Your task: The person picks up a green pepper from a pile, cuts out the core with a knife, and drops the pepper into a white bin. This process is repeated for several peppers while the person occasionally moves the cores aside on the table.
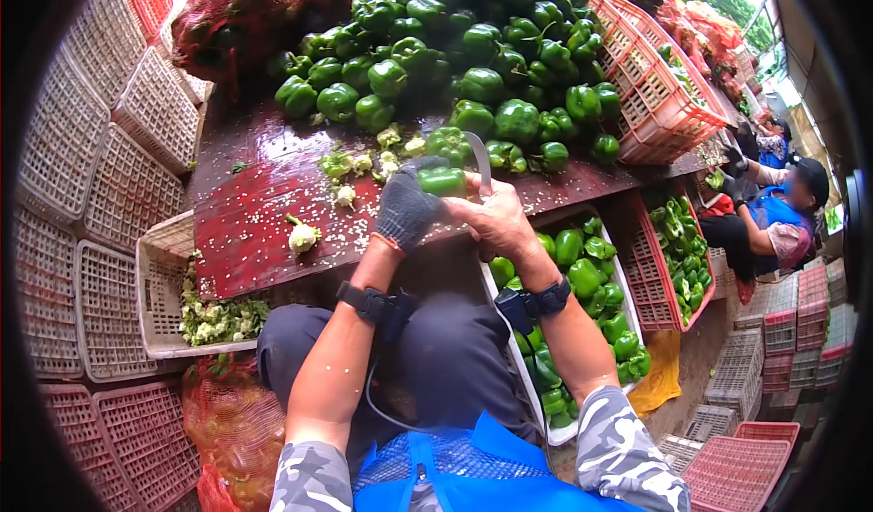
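A glossy green bell pepper [443, 183] is clasped by the dark-gloved left hand [406, 205], the nearer one; its long axis cannot be made out. Just right of it, a curved metal blade [481, 159] is gripped in the bare right hand [498, 219]. Beyond the hands, heaped green peppers [482, 85] are carried by the seed-strewn, dark-red tabletop [232, 239]; well left, plastic crates [127, 185] are stacked.
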Available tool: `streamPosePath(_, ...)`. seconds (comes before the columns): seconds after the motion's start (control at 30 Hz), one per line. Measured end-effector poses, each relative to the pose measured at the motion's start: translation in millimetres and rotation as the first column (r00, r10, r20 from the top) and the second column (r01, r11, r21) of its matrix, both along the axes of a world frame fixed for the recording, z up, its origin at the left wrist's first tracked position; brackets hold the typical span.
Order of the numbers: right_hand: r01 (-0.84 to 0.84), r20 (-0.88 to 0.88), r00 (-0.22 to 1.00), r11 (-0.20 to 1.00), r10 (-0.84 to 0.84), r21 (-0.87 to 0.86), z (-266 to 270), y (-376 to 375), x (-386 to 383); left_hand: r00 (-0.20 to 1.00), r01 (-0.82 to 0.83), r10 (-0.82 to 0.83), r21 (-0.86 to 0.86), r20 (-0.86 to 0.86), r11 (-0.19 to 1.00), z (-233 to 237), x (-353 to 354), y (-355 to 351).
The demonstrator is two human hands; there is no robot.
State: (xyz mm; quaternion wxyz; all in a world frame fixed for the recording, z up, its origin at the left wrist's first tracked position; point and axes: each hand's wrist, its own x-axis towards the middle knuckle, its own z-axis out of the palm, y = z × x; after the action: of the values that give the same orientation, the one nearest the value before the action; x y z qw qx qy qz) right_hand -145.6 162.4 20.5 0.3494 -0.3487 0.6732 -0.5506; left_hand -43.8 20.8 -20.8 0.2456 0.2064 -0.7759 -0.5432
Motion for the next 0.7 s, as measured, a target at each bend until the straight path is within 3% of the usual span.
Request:
streamPosePath(0.07,-0.022,-0.017,1.000,0.999,0.023,0.031,4,-6,2,0.998,-0.065,0.065,-0.034,0.007,0.997,-3,3,-4)
streamPosePath(0.13,-0.091,-0.099,0.990,0.991,0.101,0.103,13,-9,4,0.998,-0.048,0.044,0.066,0.053,0.997,1,8,-10)
streamPosePath(0.23,-0.106,-0.122,0.985,0.988,0.119,0.113,12,-12,6,0.998,-0.041,0.041,-0.001,0.048,0.999,1,11,-14)
streamPosePath(0.33,-0.076,-0.159,0.985,0.997,0.073,-0.015,-7,-12,4,1.000,0.005,-0.004,-0.045,0.022,0.999,6,15,-16)
streamPosePath(0.4,-0.069,-0.205,0.977,0.998,0.066,-0.006,-12,-9,0,1.000,0.023,-0.023,-0.037,0.013,0.999,11,17,-15)
streamPosePath(0.47,-0.065,-0.249,0.966,0.998,0.064,0.005,-15,-10,-2,0.994,0.013,0.014,-0.255,0.105,0.967,17,20,-13)
streamPosePath(0.53,-0.112,-0.738,0.673,0.993,0.048,-0.037,-7,-13,0,0.997,0.020,0.006,-0.336,0.078,0.942,15,24,-12)
streamPosePath(0.6,-0.185,-0.748,0.658,0.981,0.084,-0.053,-9,-17,6,0.977,0.161,-0.044,-0.575,0.211,0.802,14,24,-11)
streamPosePath(0.63,-0.197,-0.765,0.641,0.977,0.066,-0.081,-13,-19,6,0.974,0.143,0.036,-0.729,0.225,0.669,3,20,-11)
streamPosePath(0.67,-0.209,-0.779,0.625,0.972,0.048,-0.107,-16,-20,6,0.973,0.143,0.039,-0.729,0.227,0.669,-2,21,-13)
streamPosePath(0.7,-0.211,-0.779,0.626,0.971,0.048,-0.110,-17,-20,6,0.979,0.102,0.014,-0.555,0.201,0.826,1,23,-14)
